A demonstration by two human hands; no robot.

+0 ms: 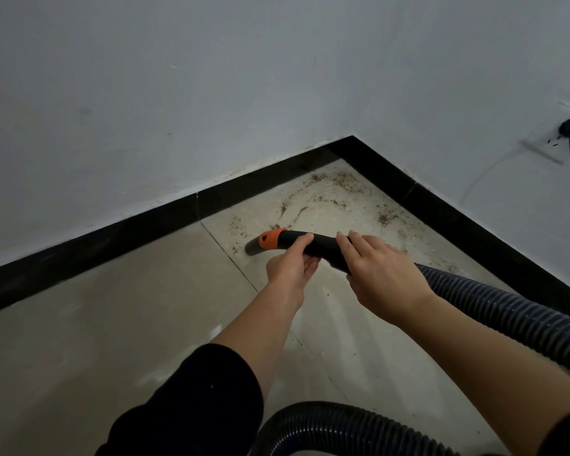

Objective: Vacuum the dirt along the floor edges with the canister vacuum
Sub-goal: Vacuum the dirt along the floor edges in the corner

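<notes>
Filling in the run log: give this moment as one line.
step: vacuuming corner | left hand: grips nozzle handle front | right hand: grips its rear | dirt: scattered toward corner by baseboard

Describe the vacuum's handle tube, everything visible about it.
The handle tube is a curved black piece, plastic by its look, with an orange collar near its front and a dark mouth angled down at the floor; contact is unclear. It lies nearly level, pointing left. The left hand grips it behind the collar; the right hand wraps it farther back, where the ribbed hose joins. Brown dirt lies scattered beyond it.
</notes>
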